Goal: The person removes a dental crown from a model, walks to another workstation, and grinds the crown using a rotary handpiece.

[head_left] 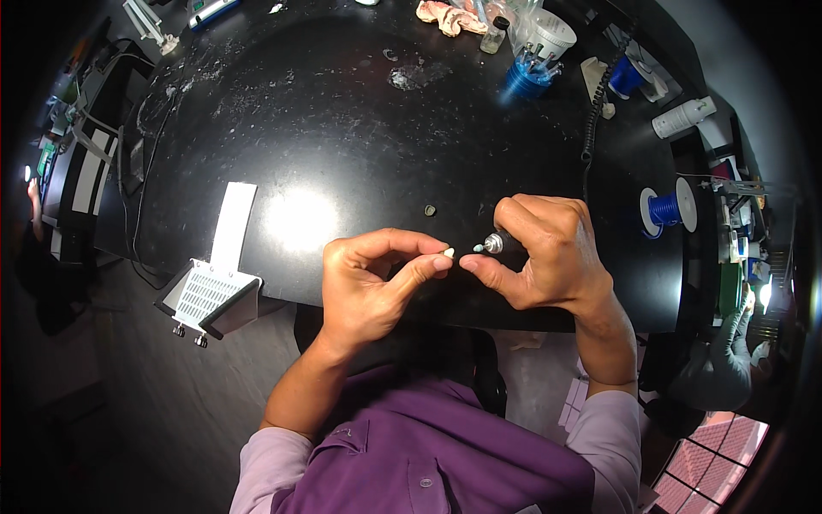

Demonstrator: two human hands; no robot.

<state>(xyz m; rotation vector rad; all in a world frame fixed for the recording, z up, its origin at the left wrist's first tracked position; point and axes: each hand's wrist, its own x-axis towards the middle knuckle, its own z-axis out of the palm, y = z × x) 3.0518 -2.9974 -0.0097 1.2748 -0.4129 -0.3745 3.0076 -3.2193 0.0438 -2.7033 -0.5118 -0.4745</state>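
Observation:
My left hand [364, 287] pinches a small whitish piece, like a tooth crown [449, 253], between thumb and fingertips. My right hand [552, 248] is wrapped round a rotary handpiece [494, 243] with a metal nose. A small pale green grinding tip [479, 248] sticks out of it toward the crown, with a narrow gap between them. The right thumb reaches out below the tip. Most of the handpiece's body is hidden in my fist. On the black table beyond my hands lies a small greenish-grey piece [430, 211].
A white perforated bracket [210, 295] is fixed at the table's front left edge. To the right stands a spool of blue wire [664, 209]. Farther back are a blue bur holder [528, 75], a white tub [552, 32] and a coiled cable [591, 128]. Another person [717, 373] sits far right.

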